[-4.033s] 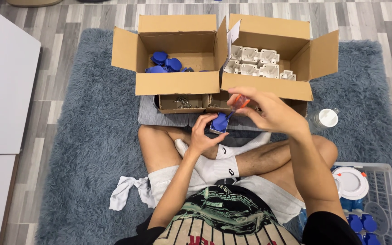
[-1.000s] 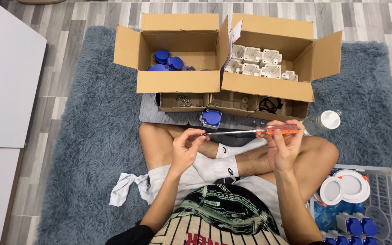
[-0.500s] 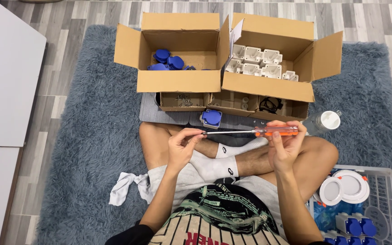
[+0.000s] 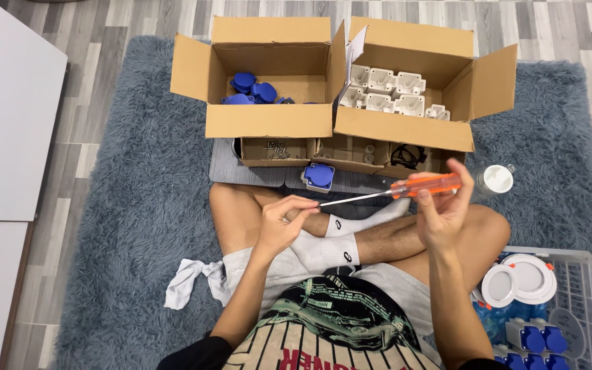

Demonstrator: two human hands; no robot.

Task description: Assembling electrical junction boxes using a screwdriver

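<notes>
Sitting cross-legged on a shaggy blue-grey rug (image 4: pixel 125 226), the person is holding an orange-handled screwdriver (image 4: pixel 405 190) level across the lap. The right hand (image 4: pixel 443 212) is wrapping its fingers round the orange handle, closed firmly on it, while the left hand (image 4: pixel 282 223) is pinching thumb and fingertips together right at the metal tip; whether a screw is sitting between those fingertips is too small to tell. Just beyond the knees, a single blue socket part (image 4: pixel 318 175) is lying on a grey mat (image 4: pixel 241 168), apart from both hands, and it looks to be waiting its turn. Behind it, a small open carton of loose screws (image 4: pixel 273 149) is sitting beside another small carton with black rings (image 4: pixel 409 156). Further back, the left cardboard box (image 4: pixel 268 72) is showing only a handful of blue pieces in one corner, while the right cardboard box (image 4: pixel 405 89) is holding rows of white housings. Down at the person's right, a white wire basket (image 4: pixel 577 294) is carrying blue-and-white finished-looking units and round white lids. By my reading, a modest batch is already done in the basket, and plenty of white housings are remaining in the box, so the job is somewhere in its early-to-middle stretch.
</notes>
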